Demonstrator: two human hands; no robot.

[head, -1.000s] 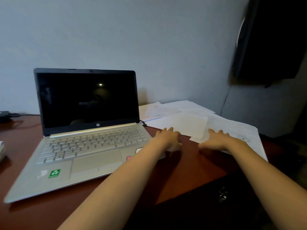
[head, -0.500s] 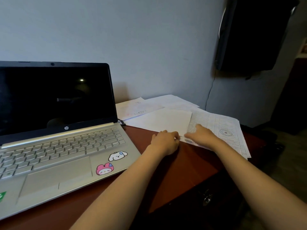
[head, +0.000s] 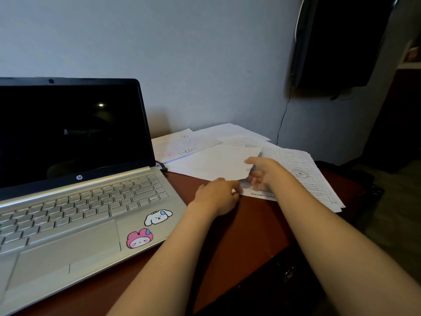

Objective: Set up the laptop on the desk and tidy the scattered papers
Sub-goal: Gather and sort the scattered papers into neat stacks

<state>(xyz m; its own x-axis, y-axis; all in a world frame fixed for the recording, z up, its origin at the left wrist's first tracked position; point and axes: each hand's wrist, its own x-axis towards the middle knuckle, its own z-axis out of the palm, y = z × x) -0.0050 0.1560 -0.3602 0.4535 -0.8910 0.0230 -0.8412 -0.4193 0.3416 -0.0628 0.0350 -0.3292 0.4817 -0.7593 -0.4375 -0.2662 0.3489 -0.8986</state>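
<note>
A silver laptop stands open on the left of the brown desk, its screen dark and two cartoon stickers on its palm rest. Several white papers lie scattered to its right, up against the wall. My right hand pinches the right edge of a blank sheet and lifts that edge off a printed form lying beneath. My left hand rests with curled fingers at the near corner of the same sheet, touching its edge.
A dark television hangs on the wall at the upper right, with a thin cable running down behind the papers. The desk's right edge drops to a dark floor area. A black cord leaves the laptop's right side.
The view has swung right, so the laptop sits further left. My right hand has moved from the printed form onto the blank sheet and raised its right edge. My left hand stays at the sheet's corner.
</note>
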